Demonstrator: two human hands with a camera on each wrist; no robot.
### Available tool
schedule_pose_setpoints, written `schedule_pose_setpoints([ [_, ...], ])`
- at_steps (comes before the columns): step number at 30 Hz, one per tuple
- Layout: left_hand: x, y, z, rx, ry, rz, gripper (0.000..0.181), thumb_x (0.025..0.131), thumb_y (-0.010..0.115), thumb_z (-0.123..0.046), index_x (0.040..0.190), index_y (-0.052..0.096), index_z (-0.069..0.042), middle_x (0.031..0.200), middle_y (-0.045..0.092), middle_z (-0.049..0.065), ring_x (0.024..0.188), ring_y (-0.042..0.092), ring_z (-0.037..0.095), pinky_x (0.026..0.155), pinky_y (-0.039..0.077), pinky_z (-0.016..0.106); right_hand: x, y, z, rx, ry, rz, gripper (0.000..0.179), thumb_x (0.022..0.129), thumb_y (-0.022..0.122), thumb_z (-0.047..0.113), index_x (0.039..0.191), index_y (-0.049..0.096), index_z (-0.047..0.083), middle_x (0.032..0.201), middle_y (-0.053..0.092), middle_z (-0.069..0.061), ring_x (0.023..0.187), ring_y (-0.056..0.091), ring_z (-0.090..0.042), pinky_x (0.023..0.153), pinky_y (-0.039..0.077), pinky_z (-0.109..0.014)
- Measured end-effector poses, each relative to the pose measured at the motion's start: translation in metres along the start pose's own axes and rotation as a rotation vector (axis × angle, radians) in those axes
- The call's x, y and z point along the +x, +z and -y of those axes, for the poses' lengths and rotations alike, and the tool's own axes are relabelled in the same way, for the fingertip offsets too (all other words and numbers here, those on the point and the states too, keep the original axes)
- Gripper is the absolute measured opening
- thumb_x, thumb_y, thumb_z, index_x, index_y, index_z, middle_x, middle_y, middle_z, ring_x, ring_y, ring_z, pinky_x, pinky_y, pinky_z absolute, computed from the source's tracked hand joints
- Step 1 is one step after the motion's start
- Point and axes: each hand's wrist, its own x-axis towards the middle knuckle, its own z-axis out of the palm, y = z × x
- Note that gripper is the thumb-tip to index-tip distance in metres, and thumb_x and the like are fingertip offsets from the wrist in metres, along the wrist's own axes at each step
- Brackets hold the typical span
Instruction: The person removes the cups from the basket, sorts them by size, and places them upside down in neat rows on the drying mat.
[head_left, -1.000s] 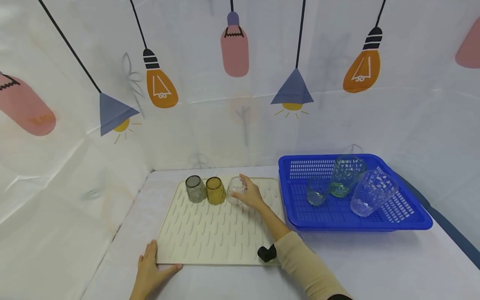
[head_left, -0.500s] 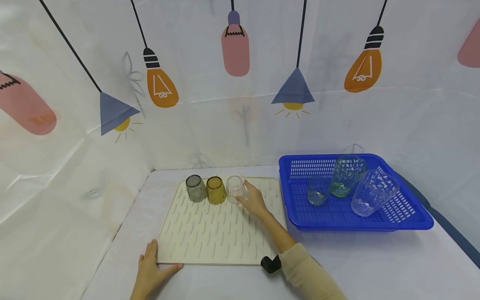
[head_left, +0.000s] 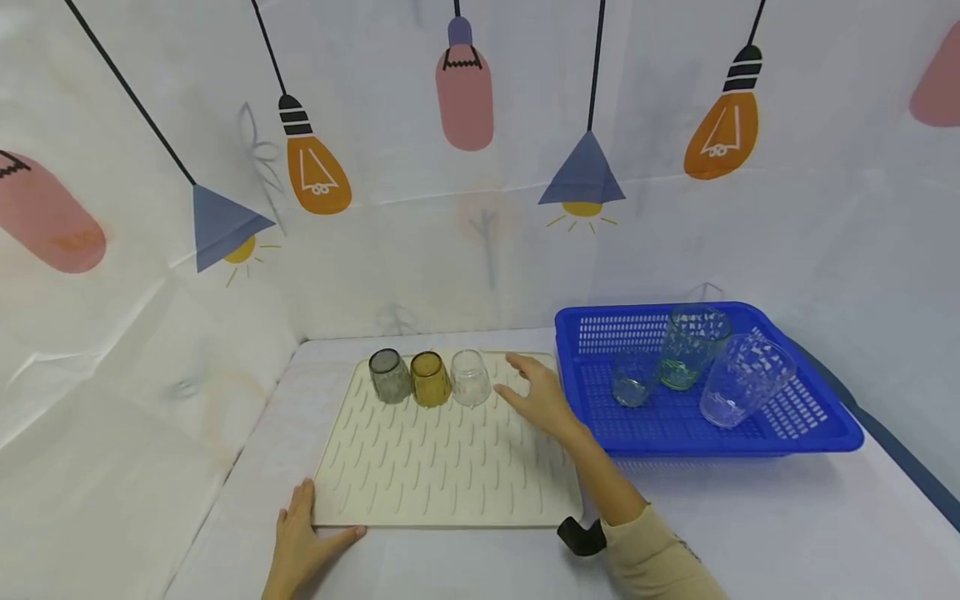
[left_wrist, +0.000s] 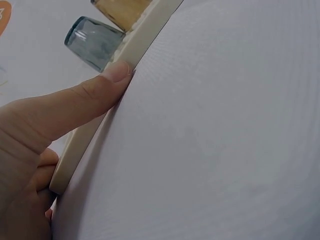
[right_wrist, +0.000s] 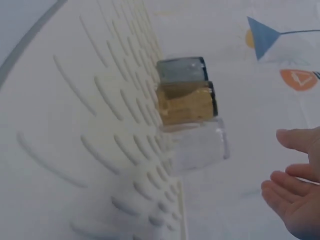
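Note:
On a cream ridged drying mat (head_left: 442,467), a grey glass (head_left: 390,377), an amber glass (head_left: 430,380) and a clear glass (head_left: 470,379) stand in a row along the back edge. Just right of the clear glass, my right hand (head_left: 546,402) hovers over the mat, thumb and fingers spread and holding nothing. In the right wrist view, a gap separates it from the clear glass (right_wrist: 197,146). My left hand (head_left: 300,537) rests at the mat's front left corner. Its thumb lies along the front edge and its fingers along the left side.
A blue plastic basket (head_left: 600,442) stands right of the mat. Inside are a small clear glass (head_left: 632,379), a green-tinted glass (head_left: 678,371) and a tilted clear tumbler (head_left: 738,387). Behind the white table (head_left: 450,567) hangs a sheet (head_left: 405,267) printed with lamps.
My right hand has let go of the clear glass and drawn back to the right, its fingers spreading. The clear glass stays beside the amber one. My left hand has not moved.

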Motion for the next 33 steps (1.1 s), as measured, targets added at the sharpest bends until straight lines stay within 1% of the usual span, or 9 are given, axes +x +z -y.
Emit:
schedule_pose_setpoints([
  [3, 0.001, 0.000, 0.000, -0.006, -0.019, 0.017, 0.119, 0.064, 0.084, -0.036, 0.136, 0.011, 0.025, 0.140, 0.013, 0.047, 0.131, 0.013, 0.059, 0.106, 0.004, 0.069, -0.003, -0.022, -0.005, -0.021, 0.010, -0.015, 0.051, 0.082, 0.072, 0.008, 0.124, 0.053, -0.012, 0.122, 0.057, -0.027, 0.111, 0.056, -0.040, 0.091, 0.050, -0.045],
  [7, 0.001, 0.001, 0.001, -0.018, -0.018, -0.004, 0.116, 0.064, 0.085, -0.033, 0.136, 0.014, 0.024, 0.140, 0.016, 0.046, 0.131, 0.015, 0.058, 0.108, 0.003, 0.066, -0.002, -0.054, -0.013, -0.063, 0.039, -0.012, 0.053, 0.083, 0.071, 0.008, 0.126, 0.050, -0.013, 0.125, 0.055, -0.029, 0.114, 0.054, -0.042, 0.093, 0.049, -0.049],
  [11, 0.000, 0.000, 0.003, -0.035, -0.011, -0.044, 0.111, 0.063, 0.086, -0.029, 0.136, 0.021, 0.024, 0.138, 0.022, 0.045, 0.130, 0.019, 0.058, 0.110, 0.004, 0.064, -0.002, -0.086, -0.023, -0.132, 0.104, 0.017, 0.056, 0.085, 0.069, 0.010, 0.131, 0.046, -0.013, 0.129, 0.051, -0.030, 0.116, 0.052, -0.044, 0.095, 0.046, -0.051],
  [13, 0.000, 0.000, 0.004, -0.035, -0.019, -0.047, 0.110, 0.063, 0.086, -0.029, 0.135, 0.023, 0.023, 0.138, 0.023, 0.044, 0.130, 0.020, 0.057, 0.110, 0.005, 0.063, -0.003, -0.100, -0.029, -0.164, 0.136, 0.035, 0.057, 0.087, 0.068, 0.011, 0.133, 0.044, -0.012, 0.131, 0.049, -0.030, 0.118, 0.050, -0.045, 0.097, 0.045, -0.053],
  [17, 0.001, 0.000, 0.005, -0.046, -0.039, -0.040, 0.107, 0.066, 0.084, -0.031, 0.136, 0.024, 0.022, 0.138, 0.024, 0.043, 0.130, 0.022, 0.057, 0.111, 0.006, 0.062, -0.007, -0.123, -0.042, -0.250, 0.160, 0.067, 0.057, 0.088, 0.066, 0.013, 0.133, 0.042, -0.013, 0.131, 0.048, -0.032, 0.117, 0.048, -0.047, 0.096, 0.043, -0.056],
  [21, 0.001, 0.001, 0.007, -0.052, -0.023, -0.093, 0.098, 0.070, 0.081, -0.032, 0.134, 0.030, 0.021, 0.137, 0.029, 0.043, 0.127, 0.027, 0.057, 0.110, 0.012, 0.062, -0.011, -0.139, -0.056, -0.320, 0.191, 0.113, 0.061, 0.089, 0.065, 0.019, 0.134, 0.040, -0.014, 0.132, 0.045, -0.034, 0.120, 0.043, -0.049, 0.098, 0.039, -0.060],
  [24, 0.001, 0.002, 0.009, -0.047, -0.008, -0.133, 0.093, 0.071, 0.081, -0.031, 0.132, 0.034, 0.021, 0.135, 0.032, 0.042, 0.125, 0.031, 0.057, 0.109, 0.017, 0.063, -0.014, -0.146, -0.065, -0.340, 0.224, 0.150, 0.065, 0.089, 0.065, 0.023, 0.135, 0.037, -0.014, 0.134, 0.042, -0.035, 0.123, 0.038, -0.051, 0.100, 0.036, -0.062],
  [30, 0.004, 0.002, 0.011, -0.043, -0.003, -0.120, 0.089, 0.073, 0.079, -0.031, 0.132, 0.035, 0.021, 0.135, 0.031, 0.042, 0.125, 0.031, 0.057, 0.109, 0.016, 0.063, -0.021, -0.159, -0.078, -0.384, 0.273, 0.201, 0.072, 0.086, 0.069, 0.025, 0.134, 0.036, -0.017, 0.134, 0.038, -0.039, 0.122, 0.036, -0.055, 0.097, 0.036, -0.064],
  [33, 0.005, 0.000, 0.010, -0.058, 0.009, -0.130, 0.085, 0.075, 0.078, -0.027, 0.131, 0.037, 0.021, 0.134, 0.032, 0.042, 0.124, 0.031, 0.057, 0.107, 0.016, 0.065, -0.024, -0.162, -0.082, -0.423, 0.289, 0.254, 0.077, 0.084, 0.071, 0.029, 0.133, 0.035, -0.019, 0.133, 0.037, -0.041, 0.120, 0.036, -0.057, 0.095, 0.037, -0.065],
])
